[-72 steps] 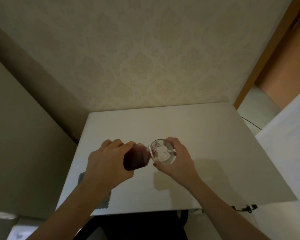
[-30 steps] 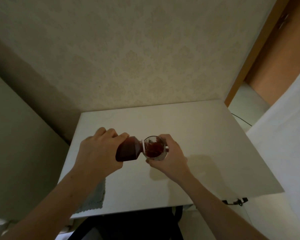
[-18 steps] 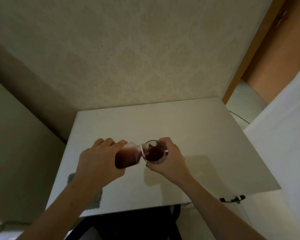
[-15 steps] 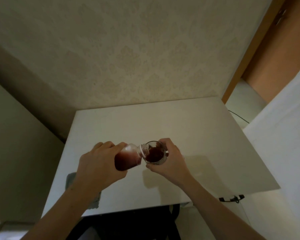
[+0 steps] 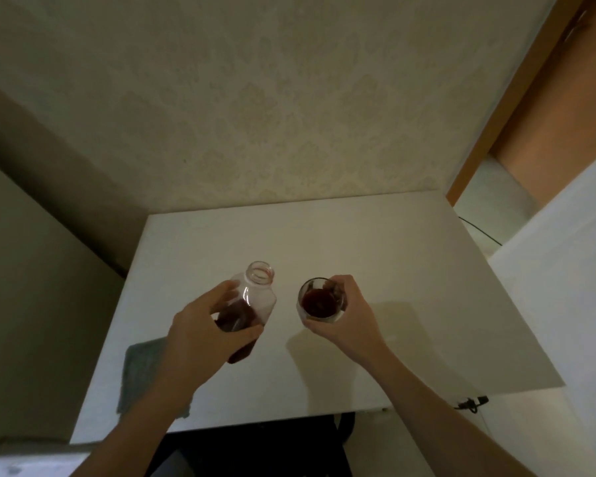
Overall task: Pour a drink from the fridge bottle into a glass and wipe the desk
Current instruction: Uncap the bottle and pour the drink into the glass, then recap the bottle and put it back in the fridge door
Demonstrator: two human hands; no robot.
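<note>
nearest, a grey cloth (image 5: 141, 370) lies flat at the front left edge of the white desk (image 5: 375, 256), partly hidden by the left forearm. above it the left hand (image 5: 203, 328) wraps its fingers around an uncapped clear bottle (image 5: 248, 304), upright, dark red drink in its lower part. just beside, apart from it, the right hand (image 5: 350, 316) grips a glass (image 5: 319, 304) holding dark red drink. behind stands a patterned wall (image 5: 289, 98).

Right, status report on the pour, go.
Left hand grips bottle, uncapped, mouth up, part full. Right hand holds glass, dark drink in it. Grey cloth lies on desk, near-left. Nothing in the way.
</note>
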